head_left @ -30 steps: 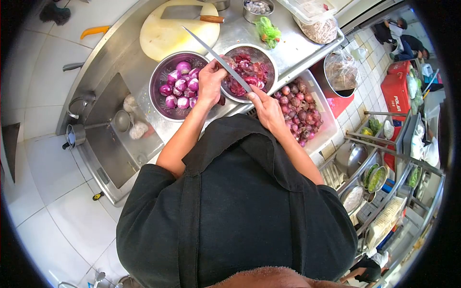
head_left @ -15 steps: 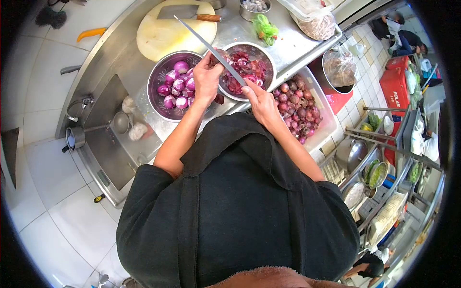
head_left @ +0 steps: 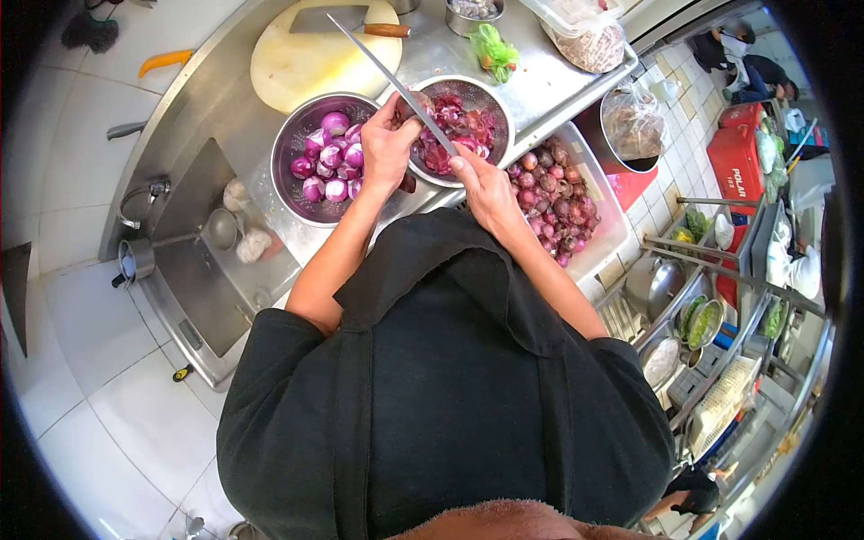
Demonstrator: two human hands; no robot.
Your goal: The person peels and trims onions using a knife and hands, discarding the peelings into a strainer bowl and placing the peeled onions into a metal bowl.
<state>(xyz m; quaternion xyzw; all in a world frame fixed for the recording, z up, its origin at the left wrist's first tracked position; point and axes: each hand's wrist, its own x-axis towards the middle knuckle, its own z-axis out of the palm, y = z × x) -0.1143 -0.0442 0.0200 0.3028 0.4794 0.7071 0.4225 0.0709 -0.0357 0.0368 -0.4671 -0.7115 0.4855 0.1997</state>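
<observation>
My right hand (head_left: pixel 483 186) is closed on the handle of a long knife (head_left: pixel 385 74), whose blade points up and left. In my left hand (head_left: pixel 387 151) is a red onion (head_left: pixel 402 110), partly hidden by the fingers and the blade, which crosses it. Both hands are over the near side of a colander (head_left: pixel 500 126) with red onion skins (head_left: pixel 468 123) in it. Left of it, a second colander (head_left: pixel 281 171) contains several peeled purple onions (head_left: pixel 333 155). Unpeeled onions (head_left: pixel 555 200) fill a white plastic tub (head_left: pixel 615 216) to the right.
A cleaver (head_left: pixel 328 19) lies on a round cutting board (head_left: pixel 274 76) at the back. To the left is a steel sink (head_left: pixel 202 261). A green plastic bag (head_left: pixel 493 52) rests on the steel counter (head_left: pixel 432 63). A pot with a plastic bag (head_left: pixel 634 126) stands at right.
My hands keep nearly the same pose, knife against the onion. The whole view has shifted slightly, and more of the cleaver's blade stands out on the board.
</observation>
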